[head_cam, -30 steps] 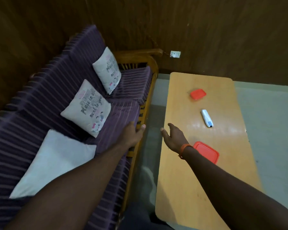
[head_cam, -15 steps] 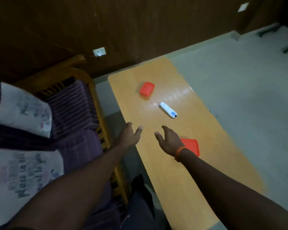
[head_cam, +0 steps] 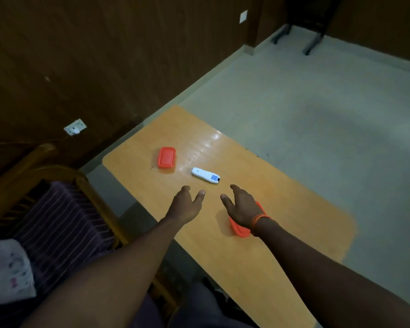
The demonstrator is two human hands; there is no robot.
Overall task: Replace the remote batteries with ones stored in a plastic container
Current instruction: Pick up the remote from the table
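Floor (head_cam: pixel 317 110): grey, on the far side of the table.
Table (head_cam: pixel 282 233): long, orange wood.
Sofa (head_cam: pixel 57 221): purple stripes, wooden frame, left of the table.
Left hand (head_cam: pixel 186 204): fingers spread, holding nothing, above the table near the remote.
Right hand (head_cam: pixel 242 207): fingers spread, holding nothing, above the near red box.
Near red box (head_cam: pixel 239 229): on the table, partly hidden by the right wrist.
Far red box (head_cam: pixel 166 157): lid on, left of the remote.
Remote (head_cam: pixel 205 175): white, flat on the table between the two boxes.
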